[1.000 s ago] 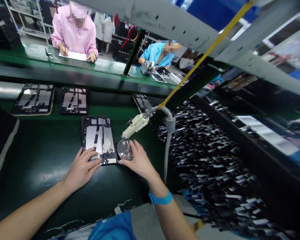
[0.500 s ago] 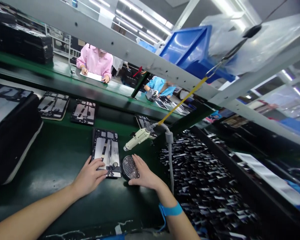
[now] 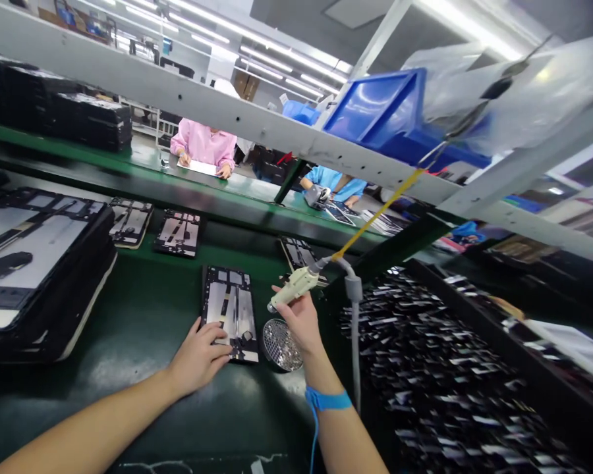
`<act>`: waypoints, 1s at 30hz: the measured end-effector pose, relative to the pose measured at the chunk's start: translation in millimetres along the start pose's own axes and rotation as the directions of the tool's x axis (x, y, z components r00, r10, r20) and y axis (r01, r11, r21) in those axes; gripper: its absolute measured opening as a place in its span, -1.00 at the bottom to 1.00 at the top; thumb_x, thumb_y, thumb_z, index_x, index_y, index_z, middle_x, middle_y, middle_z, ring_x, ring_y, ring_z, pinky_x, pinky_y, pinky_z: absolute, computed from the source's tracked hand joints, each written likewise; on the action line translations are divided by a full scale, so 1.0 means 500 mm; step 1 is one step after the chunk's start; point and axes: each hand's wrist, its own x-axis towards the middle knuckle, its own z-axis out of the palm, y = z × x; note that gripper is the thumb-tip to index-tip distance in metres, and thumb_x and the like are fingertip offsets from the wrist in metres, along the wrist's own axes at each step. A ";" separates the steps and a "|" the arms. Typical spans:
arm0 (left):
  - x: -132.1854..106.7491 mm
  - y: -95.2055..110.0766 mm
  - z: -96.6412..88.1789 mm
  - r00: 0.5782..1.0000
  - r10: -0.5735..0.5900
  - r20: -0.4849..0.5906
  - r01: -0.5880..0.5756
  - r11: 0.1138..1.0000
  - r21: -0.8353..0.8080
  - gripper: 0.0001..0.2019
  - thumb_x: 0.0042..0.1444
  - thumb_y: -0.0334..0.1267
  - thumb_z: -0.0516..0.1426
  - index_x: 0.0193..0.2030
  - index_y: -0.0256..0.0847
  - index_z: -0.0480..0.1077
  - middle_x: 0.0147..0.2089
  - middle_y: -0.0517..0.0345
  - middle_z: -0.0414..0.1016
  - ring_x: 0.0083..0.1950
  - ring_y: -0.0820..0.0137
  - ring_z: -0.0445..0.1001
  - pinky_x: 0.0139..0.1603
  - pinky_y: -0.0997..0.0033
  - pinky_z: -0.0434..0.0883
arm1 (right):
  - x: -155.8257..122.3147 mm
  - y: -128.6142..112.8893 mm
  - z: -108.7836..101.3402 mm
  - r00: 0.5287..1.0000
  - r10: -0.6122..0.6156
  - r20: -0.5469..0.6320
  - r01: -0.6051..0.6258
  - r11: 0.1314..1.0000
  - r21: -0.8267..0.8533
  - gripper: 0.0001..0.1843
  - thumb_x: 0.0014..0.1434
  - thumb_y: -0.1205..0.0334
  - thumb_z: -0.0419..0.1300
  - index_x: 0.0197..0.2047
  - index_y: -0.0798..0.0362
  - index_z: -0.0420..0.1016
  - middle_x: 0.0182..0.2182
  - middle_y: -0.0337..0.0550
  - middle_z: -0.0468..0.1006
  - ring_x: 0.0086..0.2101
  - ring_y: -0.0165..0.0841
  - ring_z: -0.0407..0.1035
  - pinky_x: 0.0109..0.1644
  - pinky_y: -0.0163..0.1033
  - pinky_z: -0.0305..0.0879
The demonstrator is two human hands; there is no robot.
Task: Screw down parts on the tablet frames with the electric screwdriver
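My left hand [image 3: 200, 361] lies with its fingers spread over the lower left edge of an opened tablet [image 3: 231, 309], whose silver and black insides face up. My right hand [image 3: 300, 322] has its fingers around a cream electric screwdriver [image 3: 296, 284], thumb in front and fingertips partly hidden behind it. The screwdriver hangs tilted from a yellow cord [image 3: 380, 212], with its tip pointing down to the left. Below it stands a round dish of small screws [image 3: 281, 345], just right of the tablet. A blue wrist strap [image 3: 329, 400] circles my right wrist.
A tall tablet stack [image 3: 79, 289] stands at the left. More opened tablets [image 3: 178, 232] lie along the back. Densely packed dark parts [image 3: 439, 368] fill the right side. A metal beam [image 3: 257, 131] with a blue bin [image 3: 380, 108] crosses overhead. Co-workers in pink [image 3: 207, 145] and blue [image 3: 336, 181] sit beyond.
My right hand has left the screw dish and moved up to take hold of the electric screwdriver. The left hand stays on the tablet. The whole view has shifted slightly.
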 end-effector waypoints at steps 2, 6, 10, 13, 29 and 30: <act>-0.003 -0.002 0.000 1.000 0.010 0.010 -0.010 1.000 0.012 -0.77 0.31 -0.35 0.20 0.01 0.01 0.61 0.12 0.02 0.57 0.34 0.06 0.43 0.39 -0.42 0.23 | 0.022 -0.029 0.047 0.989 0.048 -0.141 -0.039 0.997 0.064 -0.26 0.00 -0.08 0.49 0.18 0.02 0.43 -0.08 0.01 0.63 -0.23 -0.17 0.61 -0.12 -0.03 0.57; -0.010 -0.016 0.009 0.999 0.039 0.002 -0.039 0.999 0.029 -0.75 0.34 -0.32 0.16 0.05 0.02 0.60 0.15 -0.02 0.57 0.34 0.04 0.44 0.37 -0.42 0.27 | 0.034 -0.068 0.070 0.991 0.006 -0.131 0.015 0.987 0.159 -0.52 0.05 0.05 0.42 0.02 0.03 0.52 -0.25 -0.19 0.58 -0.55 -0.43 0.42 -0.47 -0.26 0.40; -0.014 -0.030 0.022 0.999 0.048 -0.008 -0.048 0.998 0.044 -0.75 0.36 -0.27 0.14 0.05 0.06 0.61 0.16 -0.02 0.58 0.34 0.02 0.45 0.36 -0.46 0.27 | -0.001 -0.068 0.044 0.990 -0.042 -0.133 0.063 0.986 0.156 -0.64 0.08 0.12 0.39 -0.06 0.02 0.54 -0.27 -0.21 0.58 -0.52 -0.44 0.43 -0.43 -0.27 0.41; -0.016 -0.032 0.027 0.999 0.052 -0.015 -0.051 0.997 0.056 -0.76 0.35 -0.23 0.14 0.03 0.08 0.61 0.15 -0.03 0.58 0.31 0.00 0.48 0.34 -0.47 0.29 | -0.030 -0.054 0.029 0.982 -0.018 -0.188 0.047 0.987 0.153 -0.67 0.09 0.12 0.40 -0.10 0.04 0.53 -0.29 -0.20 0.58 -0.53 -0.44 0.41 -0.44 -0.28 0.38; 0.021 0.011 -0.036 0.987 0.049 -0.155 -0.050 0.999 0.003 -0.69 0.24 -0.17 0.20 0.10 -0.10 0.56 0.13 -0.16 0.58 0.35 -0.02 0.43 0.41 -0.40 0.24 | -0.057 -0.026 0.014 0.932 0.046 -0.361 -0.050 0.999 -0.002 -0.51 0.00 -0.04 0.45 -0.10 0.10 0.54 -0.33 -0.12 0.62 -0.48 -0.36 0.42 -0.36 -0.20 0.44; 0.035 0.026 -0.067 0.975 0.067 -0.214 -0.066 0.998 0.010 -0.72 0.28 -0.18 0.16 0.06 -0.13 0.57 0.11 -0.15 0.59 0.33 0.03 0.45 0.43 -0.34 0.24 | -0.050 -0.022 0.012 0.931 0.050 -0.363 -0.058 0.998 -0.012 -0.49 0.00 -0.06 0.45 -0.10 0.10 0.54 -0.34 -0.12 0.60 -0.48 -0.35 0.43 -0.35 -0.20 0.43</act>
